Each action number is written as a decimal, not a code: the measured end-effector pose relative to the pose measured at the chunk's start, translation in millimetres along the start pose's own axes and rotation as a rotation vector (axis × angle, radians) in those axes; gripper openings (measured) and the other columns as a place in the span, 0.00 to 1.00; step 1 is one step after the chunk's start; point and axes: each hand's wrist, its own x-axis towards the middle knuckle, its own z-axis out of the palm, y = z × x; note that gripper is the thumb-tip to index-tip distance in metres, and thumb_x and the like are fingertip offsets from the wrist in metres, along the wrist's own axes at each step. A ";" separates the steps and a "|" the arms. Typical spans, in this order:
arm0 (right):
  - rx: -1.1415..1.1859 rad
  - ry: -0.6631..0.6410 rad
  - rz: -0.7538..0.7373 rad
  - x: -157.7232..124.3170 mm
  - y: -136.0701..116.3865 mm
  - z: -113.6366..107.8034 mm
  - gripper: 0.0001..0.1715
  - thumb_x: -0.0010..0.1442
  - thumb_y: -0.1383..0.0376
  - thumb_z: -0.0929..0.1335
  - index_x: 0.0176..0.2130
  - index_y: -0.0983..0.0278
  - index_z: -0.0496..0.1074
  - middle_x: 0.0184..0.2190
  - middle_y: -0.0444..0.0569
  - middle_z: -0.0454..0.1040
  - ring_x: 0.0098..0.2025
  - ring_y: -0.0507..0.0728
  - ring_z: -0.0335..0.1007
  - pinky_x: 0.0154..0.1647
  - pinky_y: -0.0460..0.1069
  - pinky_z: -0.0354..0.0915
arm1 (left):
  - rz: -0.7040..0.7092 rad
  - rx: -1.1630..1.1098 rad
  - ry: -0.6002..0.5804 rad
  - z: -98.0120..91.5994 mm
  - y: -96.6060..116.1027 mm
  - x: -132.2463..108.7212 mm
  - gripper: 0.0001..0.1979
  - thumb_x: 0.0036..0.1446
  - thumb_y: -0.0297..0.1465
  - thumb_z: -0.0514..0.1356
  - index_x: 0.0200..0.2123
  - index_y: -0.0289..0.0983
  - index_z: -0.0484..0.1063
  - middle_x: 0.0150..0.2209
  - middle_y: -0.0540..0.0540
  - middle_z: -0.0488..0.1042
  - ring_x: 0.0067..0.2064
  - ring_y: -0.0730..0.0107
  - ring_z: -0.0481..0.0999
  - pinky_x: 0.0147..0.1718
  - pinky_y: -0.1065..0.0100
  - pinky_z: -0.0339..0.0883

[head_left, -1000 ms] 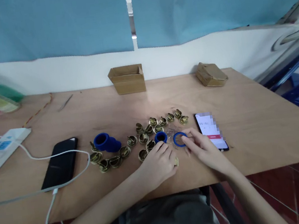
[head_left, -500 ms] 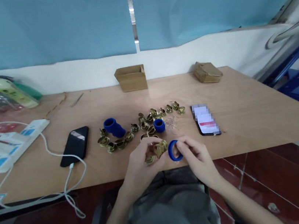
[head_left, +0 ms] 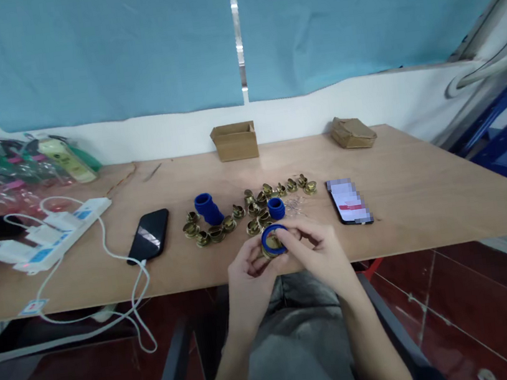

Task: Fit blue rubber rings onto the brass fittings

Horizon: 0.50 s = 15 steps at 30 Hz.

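Observation:
My left hand point(head_left: 249, 272) and my right hand point(head_left: 319, 253) meet above the table's near edge. The right fingers pinch a blue ring point(head_left: 273, 239), and it sits over a brass part point(head_left: 273, 247) gripped by the left fingers. Behind them on the wooden table point(head_left: 424, 197) lie several loose brass parts point(head_left: 215, 232), a stack of blue rings point(head_left: 208, 208), a single blue ring point(head_left: 276, 207) and a small heap of thin wire rings point(head_left: 294, 205).
A lit phone point(head_left: 348, 202) lies to the right, a black phone point(head_left: 148, 235) on a white cable to the left. A white power strip point(head_left: 47, 236) and plastic bags sit at far left. Two cardboard boxes point(head_left: 235, 141) stand at the back edge.
Both hands lifted off the table and drew back toward me. The right hand has brought the blue ring over the brass part in the left hand. The camera tilted down and back.

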 end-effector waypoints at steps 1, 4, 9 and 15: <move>0.012 0.038 -0.003 -8.0 2.6 1.7 0.10 0.66 0.62 0.70 0.42 0.62 0.82 0.34 0.47 0.79 0.34 0.54 0.71 0.35 0.47 0.67 | 0.005 0.001 -0.011 -0.3 -1.7 -2.2 0.20 0.48 0.27 0.73 0.47 0.36 0.79 0.47 0.41 0.85 0.47 0.59 0.86 0.48 0.67 0.80; 0.036 0.096 0.029 -34.6 13.4 5.5 0.13 0.66 0.62 0.70 0.49 0.60 0.82 0.30 0.44 0.74 0.29 0.52 0.67 0.31 0.46 0.66 | -0.003 0.002 -0.052 -1.4 -8.6 -10.2 0.21 0.53 0.28 0.71 0.51 0.37 0.79 0.52 0.40 0.83 0.51 0.58 0.85 0.50 0.66 0.79; 0.072 0.182 0.065 -66.1 30.3 5.7 0.15 0.66 0.62 0.71 0.52 0.58 0.79 0.25 0.40 0.66 0.26 0.50 0.62 0.31 0.45 0.65 | -0.078 0.006 -0.157 -4.9 -20.8 -28.6 0.24 0.57 0.30 0.69 0.57 0.37 0.76 0.56 0.39 0.80 0.56 0.54 0.82 0.57 0.63 0.76; 0.146 0.208 0.070 -75.7 36.4 8.5 0.08 0.66 0.61 0.71 0.43 0.59 0.81 0.24 0.39 0.66 0.25 0.50 0.61 0.26 0.44 0.62 | -0.063 -0.119 -0.282 -15.4 -22.8 -40.3 0.21 0.61 0.32 0.68 0.57 0.40 0.78 0.57 0.39 0.80 0.57 0.54 0.81 0.58 0.61 0.75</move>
